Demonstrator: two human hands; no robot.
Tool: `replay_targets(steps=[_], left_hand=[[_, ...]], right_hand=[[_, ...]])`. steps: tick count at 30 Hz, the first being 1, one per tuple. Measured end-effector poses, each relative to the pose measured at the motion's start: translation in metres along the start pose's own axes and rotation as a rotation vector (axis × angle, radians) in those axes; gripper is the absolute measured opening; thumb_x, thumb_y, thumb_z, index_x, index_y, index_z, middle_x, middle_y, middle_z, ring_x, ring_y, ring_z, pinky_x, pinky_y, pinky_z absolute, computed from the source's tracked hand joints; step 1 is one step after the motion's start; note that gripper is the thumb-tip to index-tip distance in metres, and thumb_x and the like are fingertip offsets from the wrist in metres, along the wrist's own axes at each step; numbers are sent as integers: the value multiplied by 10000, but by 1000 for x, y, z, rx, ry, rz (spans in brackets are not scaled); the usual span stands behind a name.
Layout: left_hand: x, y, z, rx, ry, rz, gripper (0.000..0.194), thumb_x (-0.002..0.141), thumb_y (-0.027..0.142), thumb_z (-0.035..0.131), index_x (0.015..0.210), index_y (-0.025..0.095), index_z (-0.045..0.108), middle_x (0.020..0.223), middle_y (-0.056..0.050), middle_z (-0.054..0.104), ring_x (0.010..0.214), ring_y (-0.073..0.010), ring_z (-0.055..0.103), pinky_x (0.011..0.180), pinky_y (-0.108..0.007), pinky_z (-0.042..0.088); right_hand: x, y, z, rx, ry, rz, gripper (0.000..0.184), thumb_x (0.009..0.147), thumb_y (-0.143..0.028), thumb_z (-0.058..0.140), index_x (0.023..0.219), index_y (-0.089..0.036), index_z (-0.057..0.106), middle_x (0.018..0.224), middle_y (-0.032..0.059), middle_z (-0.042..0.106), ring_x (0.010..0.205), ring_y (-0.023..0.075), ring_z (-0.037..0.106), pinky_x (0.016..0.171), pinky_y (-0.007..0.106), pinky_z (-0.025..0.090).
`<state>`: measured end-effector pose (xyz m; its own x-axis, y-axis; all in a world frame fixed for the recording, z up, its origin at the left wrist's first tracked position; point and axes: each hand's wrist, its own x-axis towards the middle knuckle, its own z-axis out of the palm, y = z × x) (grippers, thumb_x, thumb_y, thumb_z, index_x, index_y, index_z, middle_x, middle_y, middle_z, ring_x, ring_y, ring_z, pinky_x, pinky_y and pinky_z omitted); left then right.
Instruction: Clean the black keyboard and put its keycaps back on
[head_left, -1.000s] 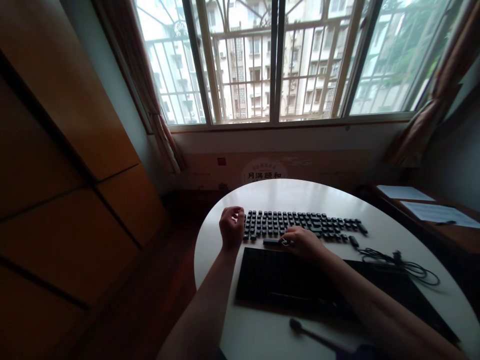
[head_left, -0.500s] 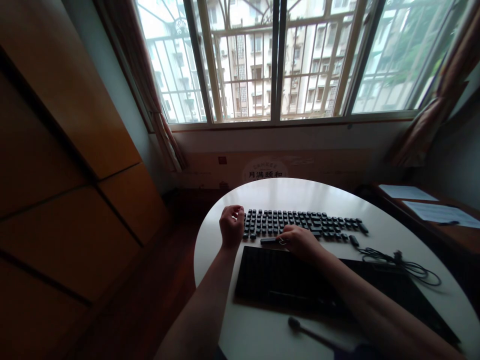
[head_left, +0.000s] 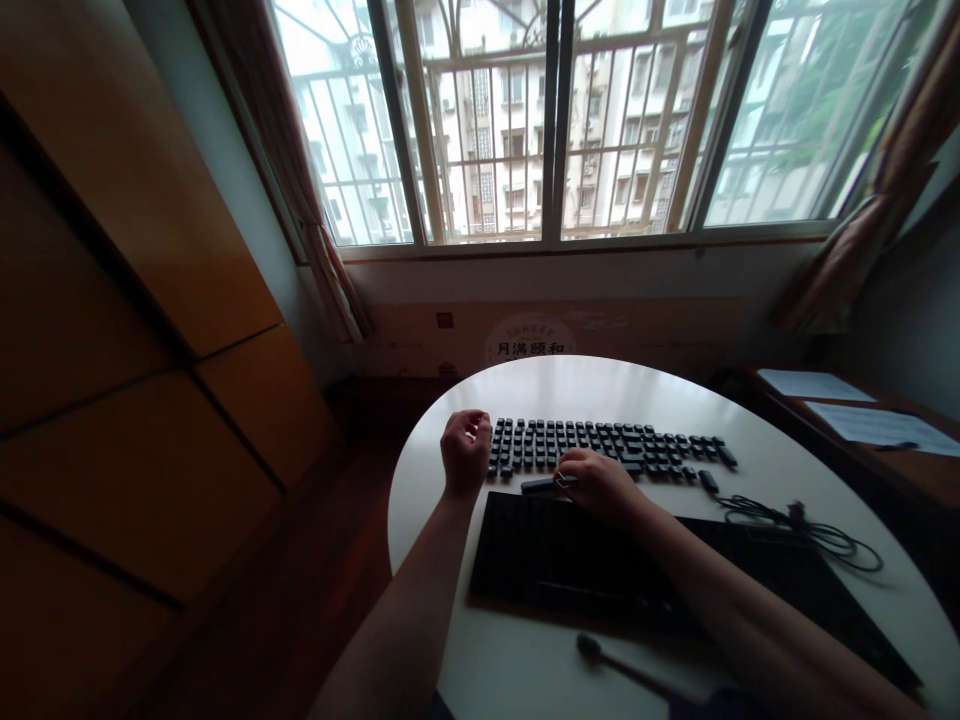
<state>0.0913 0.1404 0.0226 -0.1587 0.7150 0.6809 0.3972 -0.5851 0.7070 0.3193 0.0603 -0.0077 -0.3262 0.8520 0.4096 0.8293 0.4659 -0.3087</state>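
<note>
1. The bar (head_left: 535,488) is being pinched at its right end by the right hand (head_left: 598,482), between the keys (head_left: 551,440) and the board (head_left: 570,555); a wire (head_left: 564,480) is being left visible at those fingertips.
2. The left hand (head_left: 466,450) is being kept curled beside the keys; whether anything is being gripped cannot be told.
3. Light, stiff, smooth plastic is seemingly being handled; its long sides are offering the surest hold.
</note>
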Motion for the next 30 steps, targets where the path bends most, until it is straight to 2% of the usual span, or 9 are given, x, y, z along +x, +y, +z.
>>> replay_targets(steps=[3, 7, 20, 30], left_hand=[[0, 0, 0, -7, 0, -2, 111, 864, 253, 598, 814, 190, 674, 808, -33, 668, 700, -162, 599, 598, -264, 482], [0, 0, 0, -14, 2, -3, 106, 862, 251, 600, 813, 191, 673, 811, -32, 669, 693, -158, 596, 609, -266, 487], [0, 0, 0, -11, -8, -9, 105, 866, 248, 595, 815, 193, 668, 811, -28, 671, 689, -154, 595, 619, -265, 491], [-1, 1, 0, -1, -12, -11, 110, 862, 251, 596, 810, 191, 673, 812, -30, 676, 688, -156, 599, 608, -266, 488]], right_hand=[[-1, -3, -2, 38, 11, -55, 113, 879, -239, 654, 859, -249, 764, 1022, 40, 735, 917, 200, 670, 775, 285, 493], [-3, -9, -7, 46, -43, -105, 194, 933, -279, 587, 870, -265, 770, 1000, 24, 751, 907, 202, 668, 781, 306, 498], [-2, -17, -10, -38, -168, -74, 240, 937, -294, 543, 998, -285, 775, 1184, 40, 718, 999, 239, 674, 823, 360, 526], [-2, -19, -10, -80, -185, -54, 252, 942, -280, 529, 1016, -288, 770, 1240, 46, 691, 1022, 249, 679, 826, 363, 531]])
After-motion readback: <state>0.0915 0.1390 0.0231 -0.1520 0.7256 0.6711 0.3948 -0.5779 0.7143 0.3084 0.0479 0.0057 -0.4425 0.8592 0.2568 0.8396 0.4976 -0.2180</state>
